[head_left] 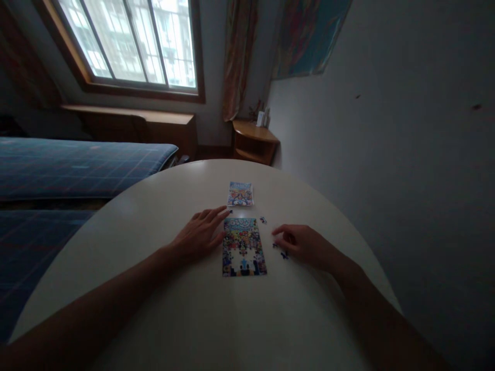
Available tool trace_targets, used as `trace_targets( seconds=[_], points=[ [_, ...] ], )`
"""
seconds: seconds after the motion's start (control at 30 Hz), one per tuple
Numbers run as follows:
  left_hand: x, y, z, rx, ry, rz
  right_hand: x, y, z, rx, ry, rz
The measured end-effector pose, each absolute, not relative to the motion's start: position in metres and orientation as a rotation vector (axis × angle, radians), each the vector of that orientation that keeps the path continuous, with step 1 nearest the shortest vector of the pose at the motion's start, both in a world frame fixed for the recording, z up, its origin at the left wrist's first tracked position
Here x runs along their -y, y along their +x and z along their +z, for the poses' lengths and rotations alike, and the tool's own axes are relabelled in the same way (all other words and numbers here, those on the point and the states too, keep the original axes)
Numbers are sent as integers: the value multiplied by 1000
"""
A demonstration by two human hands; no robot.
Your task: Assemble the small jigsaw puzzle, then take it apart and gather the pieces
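Observation:
A mostly assembled jigsaw puzzle [242, 238] lies on the table, a pale gap showing in its lower middle. My left hand [203, 231] rests flat along its left side, fingers stretched out and thumb at the puzzle's edge. Near the left fingertips is a small loose piece [231, 212]. On the other side, my right hand [301, 243] hovers low with curved fingers, index tip and thumb slightly apart. One puzzle piece [275, 246] lies by its thumb, and another dark piece [284, 255] just below. A further loose piece [263, 220] sits beside the puzzle's upper right corner.
A small colourful picture sheet [240, 194] lies beyond the puzzle on the round white table [181, 314]. A bed with a plaid cover [77, 167] stands left. Behind the table is a wooden corner shelf [255, 131], with a bare wall [386, 154] to the right.

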State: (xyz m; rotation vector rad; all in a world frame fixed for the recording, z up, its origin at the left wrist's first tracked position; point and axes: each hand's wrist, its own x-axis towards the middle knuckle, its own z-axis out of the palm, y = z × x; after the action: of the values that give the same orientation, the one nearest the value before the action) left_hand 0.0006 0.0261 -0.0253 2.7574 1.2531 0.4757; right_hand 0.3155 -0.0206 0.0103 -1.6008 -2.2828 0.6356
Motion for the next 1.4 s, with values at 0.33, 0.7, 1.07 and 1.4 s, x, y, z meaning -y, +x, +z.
trace_targets(
  seconds=[0.33,0.7,1.07,1.4],
  points=[
    [-27,11,-19,-1456,2760,396,15,328,11,2379,-1465,593],
    [-37,-10,-25,-1526,2652,571,6,327,-2,2319,-1505,439],
    [-41,-15,-29,-1452,2420,764,-21,283,8,2252,-1813,103],
    [-41,-17,-30,-1421,2421,716,-16,271,-5,2111,-1580,121]
  ],
)
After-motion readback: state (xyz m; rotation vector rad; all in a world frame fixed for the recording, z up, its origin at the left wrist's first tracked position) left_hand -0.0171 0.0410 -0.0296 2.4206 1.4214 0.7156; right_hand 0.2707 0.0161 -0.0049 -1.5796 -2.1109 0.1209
